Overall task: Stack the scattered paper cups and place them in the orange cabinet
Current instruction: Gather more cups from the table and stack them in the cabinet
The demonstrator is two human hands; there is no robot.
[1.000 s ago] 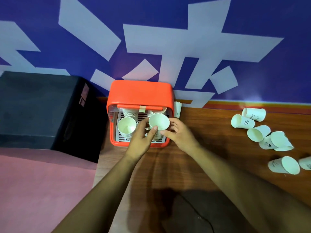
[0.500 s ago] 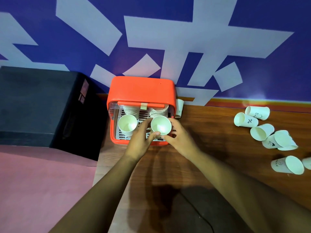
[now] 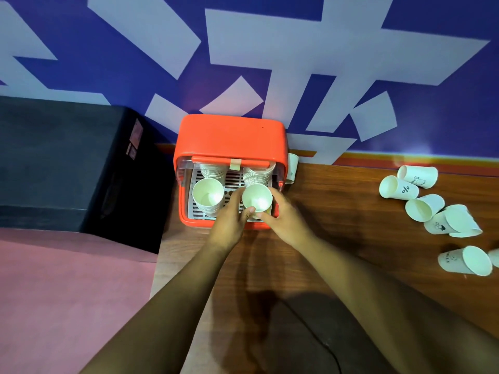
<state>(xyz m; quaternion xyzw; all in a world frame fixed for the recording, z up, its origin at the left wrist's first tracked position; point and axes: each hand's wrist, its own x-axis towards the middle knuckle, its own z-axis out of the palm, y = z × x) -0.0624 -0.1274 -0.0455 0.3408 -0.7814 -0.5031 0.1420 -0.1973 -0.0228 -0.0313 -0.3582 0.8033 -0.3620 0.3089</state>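
The orange cabinet [image 3: 229, 139] stands open at the table's back edge. On its slatted grey shelf are an upright cup stack [image 3: 208, 197] at front left and two more stacks behind. Both hands hold a white paper cup stack [image 3: 256, 197] upright at the shelf's front right: my left hand [image 3: 229, 225] grips it from the left, my right hand [image 3: 286, 222] from the right. Several loose paper cups [image 3: 421, 209] lie on their sides at the far right of the table.
A single cup [image 3: 293, 168] stands behind the cabinet's right side. A black box [image 3: 67, 163] sits to the left of the cabinet. The wooden table [image 3: 337, 211] ends at the blue wall behind; pink floor lies to the left.
Both hands have lowered the cup stack and moved it deeper into the cabinet's front right spot. The loose cups have not moved.
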